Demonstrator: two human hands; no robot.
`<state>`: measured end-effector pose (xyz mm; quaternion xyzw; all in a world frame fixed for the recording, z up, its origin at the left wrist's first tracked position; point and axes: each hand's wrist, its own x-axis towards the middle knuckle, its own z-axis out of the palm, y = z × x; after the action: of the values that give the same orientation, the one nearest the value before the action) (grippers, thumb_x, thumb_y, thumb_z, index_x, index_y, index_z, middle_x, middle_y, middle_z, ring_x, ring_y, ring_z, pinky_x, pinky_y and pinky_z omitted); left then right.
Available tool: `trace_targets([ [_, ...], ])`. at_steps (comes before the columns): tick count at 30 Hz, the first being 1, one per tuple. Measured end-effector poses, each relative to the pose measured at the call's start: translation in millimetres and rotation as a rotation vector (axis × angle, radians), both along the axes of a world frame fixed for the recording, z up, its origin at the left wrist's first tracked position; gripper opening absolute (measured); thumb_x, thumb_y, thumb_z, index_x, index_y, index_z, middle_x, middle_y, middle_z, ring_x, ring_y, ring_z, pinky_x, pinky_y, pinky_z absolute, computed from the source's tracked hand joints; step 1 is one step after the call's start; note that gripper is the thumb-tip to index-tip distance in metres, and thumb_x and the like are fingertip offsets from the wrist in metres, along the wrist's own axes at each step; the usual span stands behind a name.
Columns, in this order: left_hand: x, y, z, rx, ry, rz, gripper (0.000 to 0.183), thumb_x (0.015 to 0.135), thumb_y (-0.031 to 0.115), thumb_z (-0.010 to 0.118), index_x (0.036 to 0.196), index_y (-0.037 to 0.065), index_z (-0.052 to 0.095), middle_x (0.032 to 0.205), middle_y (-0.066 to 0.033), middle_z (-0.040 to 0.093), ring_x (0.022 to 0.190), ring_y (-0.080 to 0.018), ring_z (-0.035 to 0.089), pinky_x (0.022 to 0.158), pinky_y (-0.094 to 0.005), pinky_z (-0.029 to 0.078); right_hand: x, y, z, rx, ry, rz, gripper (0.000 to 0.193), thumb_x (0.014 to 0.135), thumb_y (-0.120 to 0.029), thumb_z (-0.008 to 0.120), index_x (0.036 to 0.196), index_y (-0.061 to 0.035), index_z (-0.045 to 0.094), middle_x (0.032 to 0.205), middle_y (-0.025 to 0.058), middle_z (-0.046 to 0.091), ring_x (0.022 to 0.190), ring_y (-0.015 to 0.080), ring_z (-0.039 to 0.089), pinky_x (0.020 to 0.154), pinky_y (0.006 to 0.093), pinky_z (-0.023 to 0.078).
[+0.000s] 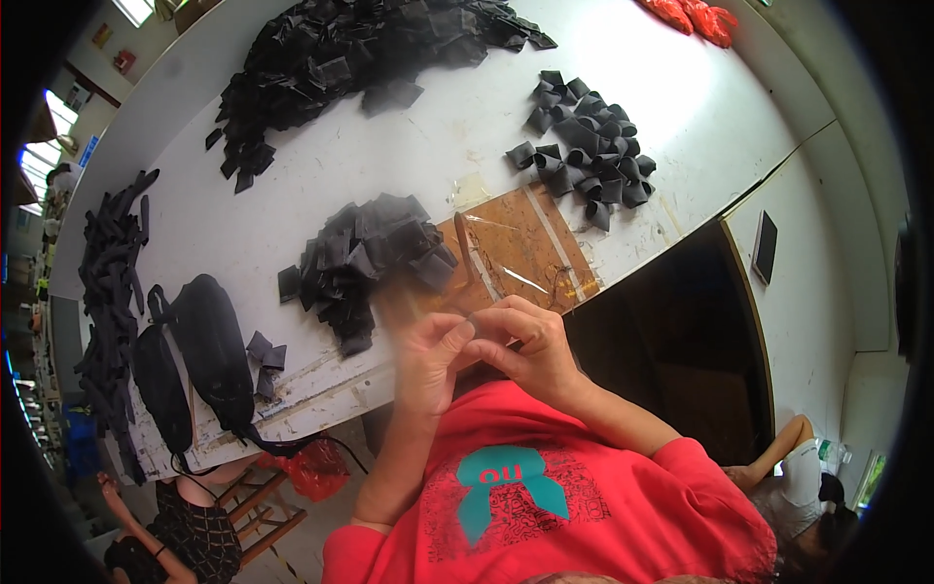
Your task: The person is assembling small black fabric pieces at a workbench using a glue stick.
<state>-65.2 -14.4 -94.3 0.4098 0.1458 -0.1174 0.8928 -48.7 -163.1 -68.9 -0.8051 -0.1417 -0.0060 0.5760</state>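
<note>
My left hand (428, 355) and my right hand (525, 346) meet over the table's near edge, fingertips pinched together on a small dark strip that is blurred and hard to make out. Just beyond them lies a heap of black fabric pieces (365, 258). A brown board (525, 243) taped to the white table (409, 146) sits under and behind my right hand. My red shirt (545, 487) fills the lower middle of the view.
A big mound of black pieces (360, 49) lies at the far side, folded black loops (589, 141) at the right, long black strips (112, 263) at the left. Black padded shapes (209, 355) rest near the left front edge. Other people sit at the lower left and lower right.
</note>
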Motion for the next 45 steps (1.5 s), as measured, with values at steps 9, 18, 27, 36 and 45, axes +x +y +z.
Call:
trace_targets([
  [9,4.4,-5.0,6.4,0.388,-0.131,0.040,0.004,0.086,0.003,0.064,0.088,-0.001,0.063,0.074,-0.0040,0.064,0.060,-0.0088,0.060,0.054,-0.0208,0.049,0.9,-1.0,-5.1,0.028,-0.042,-0.049,0.019,0.073,-0.006,0.073,0.090,-0.0004,0.066,0.079,0.0121,0.065,0.064,0.0243,0.065,0.056,0.0319,0.051],
  [18,7.7,-17.0,4.3,0.711,-0.347,0.140,0.005,0.086,0.002,0.063,0.088,-0.002,0.063,0.074,-0.0011,0.062,0.063,-0.0056,0.057,0.054,-0.0189,0.048,4.9,0.6,-5.3,-0.092,-0.168,-0.137,0.013,0.078,-0.006,0.067,0.089,-0.0010,0.064,0.074,0.0123,0.061,0.064,0.0269,0.064,0.056,0.0330,0.050],
  [27,4.8,-12.9,8.9,0.446,-0.153,0.073,0.005,0.086,0.002,0.064,0.088,-0.003,0.063,0.074,-0.0035,0.064,0.061,-0.0068,0.059,0.055,-0.0189,0.048,4.5,-3.3,-1.4,-0.109,-0.233,-0.091,0.014,0.075,-0.008,0.070,0.086,-0.0027,0.064,0.078,0.0074,0.056,0.065,0.0249,0.060,0.055,0.0320,0.049],
  [36,4.7,-26.2,11.3,0.577,-0.113,0.176,0.014,0.083,-0.006,0.062,0.095,-0.003,0.054,0.077,-0.0048,0.060,0.050,-0.0041,0.050,0.041,-0.0174,0.039,8.6,4.5,-16.9,-0.385,-0.441,-0.281,0.012,0.069,-0.004,0.065,0.080,-0.0059,0.060,0.073,0.0078,0.051,0.061,0.0256,0.058,0.053,0.0349,0.049],
  [45,7.7,-14.3,22.0,0.291,-0.137,0.083,0.015,0.080,-0.007,0.057,0.093,0.000,0.056,0.082,-0.0031,0.057,0.045,-0.0010,0.039,0.037,-0.0176,0.028,15.1,-20.1,-1.6,0.976,0.943,0.106,0.005,0.085,-0.007,0.062,0.087,-0.0035,0.064,0.075,0.0000,0.061,0.060,0.0067,0.051,0.058,0.0221,0.043],
])
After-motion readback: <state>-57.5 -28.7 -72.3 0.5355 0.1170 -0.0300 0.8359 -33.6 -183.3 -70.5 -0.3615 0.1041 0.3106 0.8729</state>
